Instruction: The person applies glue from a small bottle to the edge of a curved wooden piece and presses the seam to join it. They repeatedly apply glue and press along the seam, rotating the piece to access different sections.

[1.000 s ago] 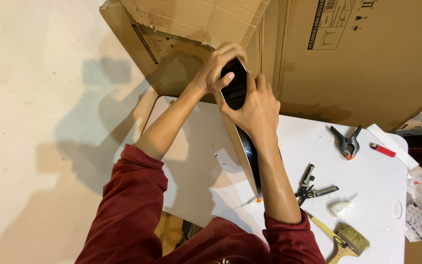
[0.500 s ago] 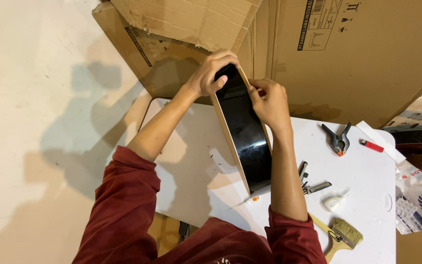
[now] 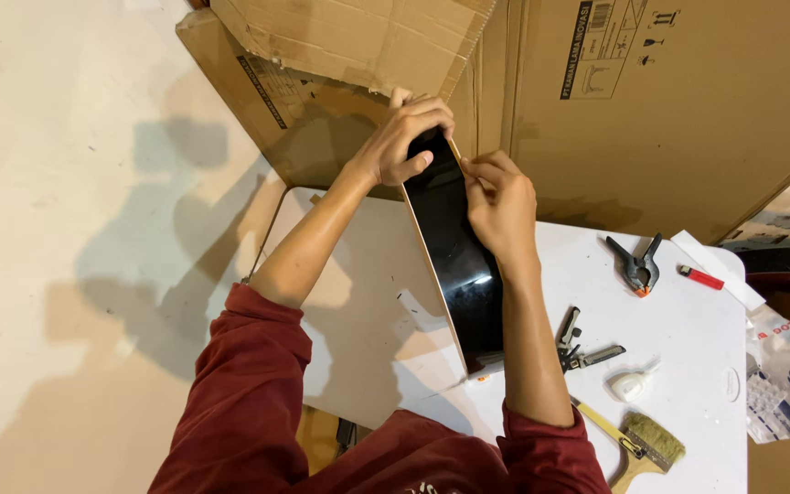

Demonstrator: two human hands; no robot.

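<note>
Brown cardboard sheets (image 3: pixel 669 110) fill the far side, leaning behind a white counter (image 3: pixel 368 311) on a pale floor (image 3: pixel 66 229). Item in hand: one long glossy black panel (image 3: pixel 459 265) with a pale wooden edge, standing on its near end on the counter and tilted away. Left hand (image 3: pixel 404 142): wrapped over the panel's far top end, fingers (image 3: pixel 427 114) curled closed around it. Right hand (image 3: pixel 500 206): just beside the left, fingertips pinched on the panel's upper right edge. Also on the counter, right of the panel: black spring clamp (image 3: pixel 637 265), red lighter (image 3: pixel 703 278), folding multi-tool (image 3: pixel 582 343), small white glue bottle (image 3: pixel 630 386), bristle brush (image 3: pixel 646 448) (near right corner). Both sleeves dark red.
</note>
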